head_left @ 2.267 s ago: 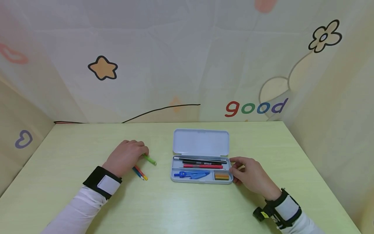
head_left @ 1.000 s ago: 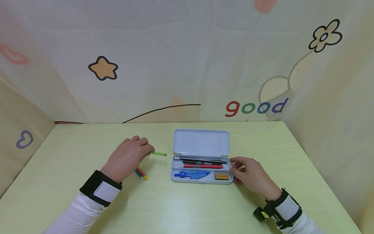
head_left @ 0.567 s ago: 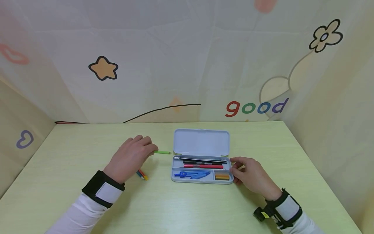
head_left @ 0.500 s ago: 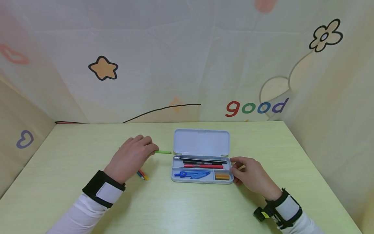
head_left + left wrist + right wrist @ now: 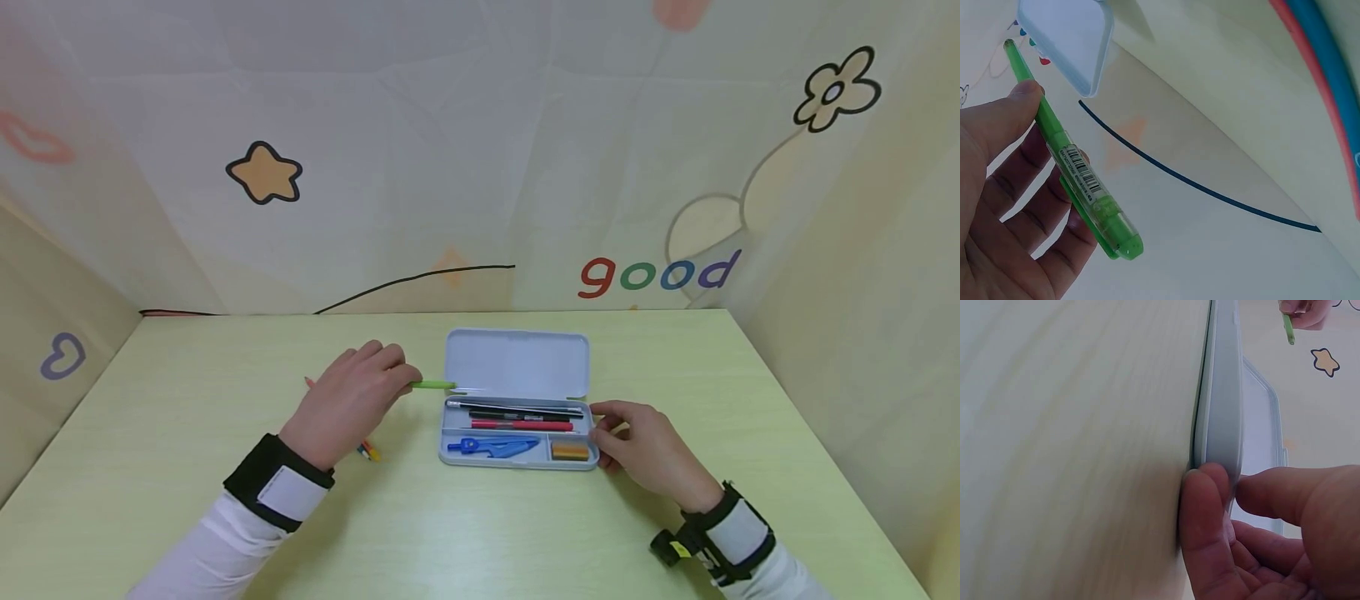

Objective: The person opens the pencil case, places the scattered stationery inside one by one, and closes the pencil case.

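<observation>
My left hand (image 5: 356, 402) pinches a green pen (image 5: 435, 385) between thumb and fingers, its end overlapping the lower left corner of the raised lid. The left wrist view shows the pen's clear barrel section with a barcode label (image 5: 1083, 172) and a clip. My right hand (image 5: 647, 446) grips the right end of an open pale blue pencil case (image 5: 487, 466), thumb and fingers at its edge. In the case lie a silver pencil (image 5: 461, 406), a black pen (image 5: 517, 416), a red pen (image 5: 521, 426), a blue compass (image 5: 491, 447) and an orange-yellow block (image 5: 570, 452).
Loose coloured pencils (image 5: 372, 452) lie on the light wooden table (image 5: 450, 533), partly hidden under my left hand and wrist. In the left wrist view a blue pencil (image 5: 1325, 56) and a red pencil (image 5: 1313, 62) appear large. A printed cloth (image 5: 412, 167) stands behind the table.
My left hand has lifted the green pen off the table and carried it right and away to the case's lid, turning it nearly level. My right hand has stayed at the case.
</observation>
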A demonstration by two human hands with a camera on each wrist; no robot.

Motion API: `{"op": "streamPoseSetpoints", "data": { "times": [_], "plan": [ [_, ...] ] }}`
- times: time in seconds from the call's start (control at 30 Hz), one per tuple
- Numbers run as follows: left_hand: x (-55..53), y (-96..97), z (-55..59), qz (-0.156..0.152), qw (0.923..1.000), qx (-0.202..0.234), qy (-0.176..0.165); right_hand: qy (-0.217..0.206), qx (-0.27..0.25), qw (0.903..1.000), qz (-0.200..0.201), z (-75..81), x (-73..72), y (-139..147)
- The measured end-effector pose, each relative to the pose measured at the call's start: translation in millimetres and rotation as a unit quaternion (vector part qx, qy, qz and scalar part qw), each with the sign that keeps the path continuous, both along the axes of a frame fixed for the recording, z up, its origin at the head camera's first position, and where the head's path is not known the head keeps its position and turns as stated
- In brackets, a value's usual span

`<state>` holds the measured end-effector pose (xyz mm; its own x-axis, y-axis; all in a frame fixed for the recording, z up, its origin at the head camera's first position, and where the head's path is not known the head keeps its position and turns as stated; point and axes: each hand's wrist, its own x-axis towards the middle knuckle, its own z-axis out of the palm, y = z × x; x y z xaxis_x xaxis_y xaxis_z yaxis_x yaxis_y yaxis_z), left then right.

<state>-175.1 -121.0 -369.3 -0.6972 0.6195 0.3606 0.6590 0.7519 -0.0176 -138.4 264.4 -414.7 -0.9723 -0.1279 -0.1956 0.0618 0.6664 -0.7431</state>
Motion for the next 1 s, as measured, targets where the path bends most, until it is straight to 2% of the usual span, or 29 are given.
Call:
{"op": "streamPoseSetpoints", "data": {
  "times": [0.37, 0.6, 1.0],
  "plan": [
    [0.2, 13.2, 4.1, -0.014, 0.9999, 0.001, 0.009, 0.005, -0.008, 0.9999, 0.006, -1.4, -0.3, 1],
    [-0.5, 23.8, 4.8, -0.019, 0.9996, -0.014, 0.013, 0.011, -0.005, 0.9999, 0.007, -1.5, -0.5, 1],
    [0.2, 45.3, 7.8, -0.027, 0.9995, -0.019, -0.002, 0.007, -0.002, 1.0000, 0.003, -0.7, 1.1, 1]
  ]
}}
